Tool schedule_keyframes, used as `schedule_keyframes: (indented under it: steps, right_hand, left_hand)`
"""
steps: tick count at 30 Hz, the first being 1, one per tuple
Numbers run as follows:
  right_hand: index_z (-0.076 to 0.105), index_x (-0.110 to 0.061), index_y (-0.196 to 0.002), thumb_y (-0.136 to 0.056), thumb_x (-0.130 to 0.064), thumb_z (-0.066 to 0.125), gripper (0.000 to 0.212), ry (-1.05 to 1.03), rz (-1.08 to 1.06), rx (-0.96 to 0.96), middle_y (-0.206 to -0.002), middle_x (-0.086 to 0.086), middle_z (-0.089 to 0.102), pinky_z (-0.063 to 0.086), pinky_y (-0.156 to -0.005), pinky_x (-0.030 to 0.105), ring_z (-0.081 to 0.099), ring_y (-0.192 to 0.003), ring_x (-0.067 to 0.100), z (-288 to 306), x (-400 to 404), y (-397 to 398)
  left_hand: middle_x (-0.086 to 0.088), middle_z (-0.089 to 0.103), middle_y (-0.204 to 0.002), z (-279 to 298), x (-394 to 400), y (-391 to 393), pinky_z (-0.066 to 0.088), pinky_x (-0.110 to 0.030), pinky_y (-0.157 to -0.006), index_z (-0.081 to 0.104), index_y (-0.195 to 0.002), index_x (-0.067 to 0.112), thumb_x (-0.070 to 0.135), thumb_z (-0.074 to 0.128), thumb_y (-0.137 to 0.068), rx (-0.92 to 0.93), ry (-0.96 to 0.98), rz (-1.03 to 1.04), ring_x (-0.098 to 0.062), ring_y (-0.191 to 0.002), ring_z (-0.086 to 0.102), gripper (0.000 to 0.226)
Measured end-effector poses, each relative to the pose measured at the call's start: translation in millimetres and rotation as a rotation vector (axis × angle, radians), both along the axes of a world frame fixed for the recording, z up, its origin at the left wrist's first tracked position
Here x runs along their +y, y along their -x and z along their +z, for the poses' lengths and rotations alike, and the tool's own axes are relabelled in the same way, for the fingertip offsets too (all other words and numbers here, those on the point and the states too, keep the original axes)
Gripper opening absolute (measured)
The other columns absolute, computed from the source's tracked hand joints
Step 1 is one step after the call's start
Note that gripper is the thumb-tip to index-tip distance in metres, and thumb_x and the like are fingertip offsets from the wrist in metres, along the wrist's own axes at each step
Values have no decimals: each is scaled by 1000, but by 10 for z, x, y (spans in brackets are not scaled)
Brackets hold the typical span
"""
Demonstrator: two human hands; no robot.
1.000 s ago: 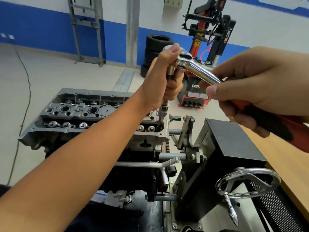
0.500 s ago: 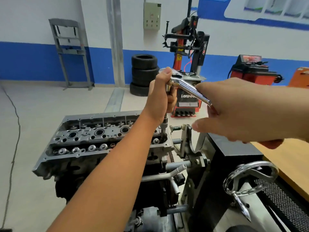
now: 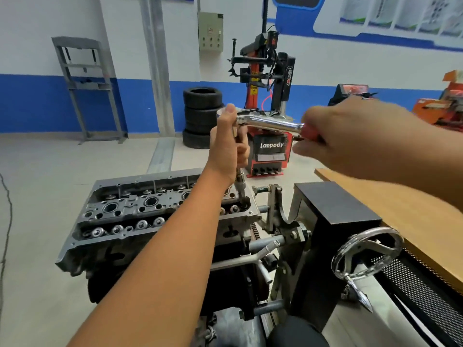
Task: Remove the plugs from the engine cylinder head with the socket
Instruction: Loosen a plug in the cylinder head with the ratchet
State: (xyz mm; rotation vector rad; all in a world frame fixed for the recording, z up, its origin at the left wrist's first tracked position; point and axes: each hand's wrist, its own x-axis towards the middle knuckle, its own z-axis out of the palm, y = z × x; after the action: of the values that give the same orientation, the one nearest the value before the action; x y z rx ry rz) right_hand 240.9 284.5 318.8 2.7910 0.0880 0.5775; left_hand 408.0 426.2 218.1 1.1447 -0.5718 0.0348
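Observation:
The grey engine cylinder head (image 3: 140, 211) sits on a stand, tilted, with round plug holes along its middle. A chrome ratchet (image 3: 269, 122) with a red handle stands on a long extension and socket (image 3: 241, 187) that drops into the head's right end. My left hand (image 3: 229, 149) grips the extension just under the ratchet head, thumb up against the ratchet head. My right hand (image 3: 350, 136), blurred, grips the red handle out to the right. The plug under the socket is hidden.
The engine stand's black box (image 3: 335, 209) and chrome handwheel (image 3: 367, 251) are at the right, beside a wooden bench edge (image 3: 411, 221). A stack of tyres (image 3: 201, 116) and a red tyre changer (image 3: 269, 136) stand behind, by the blue-striped wall.
The ratchet handle has swung from pointing toward me to pointing right, nearly level. My right hand moved with it; my left hand stayed on the extension. The view has tilted upward.

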Motion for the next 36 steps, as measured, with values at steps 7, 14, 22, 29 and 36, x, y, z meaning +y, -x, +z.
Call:
schedule_keyframes:
  steps: [7,14,22,29,36]
  right_hand:
    - [45,-25,-60,-85,-77,30,59,143,-186,-173,-52,4,48,56,-54,43,49,-46,27,-93,-412,-259]
    - [41,-23,-56,-92,-58,40,50,153,-200,-275,-48,7,42,55,-55,44,44,-41,24,-138,-626,-400]
    - [56,-19,-68,-97,-44,57,38,70,-83,-283,-54,6,45,34,-51,25,44,-47,26,-135,-778,-498]
    - [56,-15,-69,-101,-40,51,41,10,125,-349,-55,6,51,42,-56,32,51,-53,33,-184,-1135,-919]
    - [55,-16,-75,-92,-12,59,18,-448,122,-377,-76,3,54,39,-64,37,55,-83,33,-348,-850,-1864]
  left_hand:
    - [4,29,-51,71,-176,-24,25,-21,-41,41,-59,24,80,53,-81,-10,-100,2,-14,-41,22,61]
    - [1,26,-57,78,-317,-17,27,-21,-40,34,-61,24,63,48,-102,-8,-63,152,-12,-44,24,59]
    - [-7,21,-67,76,-399,48,24,-24,-46,33,-67,23,60,51,-102,-28,-12,249,-14,-52,21,54]
    - [-4,33,-60,36,-367,130,29,-27,-50,44,-71,14,65,67,-89,-128,-26,243,-13,-51,29,59]
    - [21,57,-58,-188,-478,123,40,-11,-57,65,-77,19,10,70,-98,-320,-102,450,2,-55,51,24]
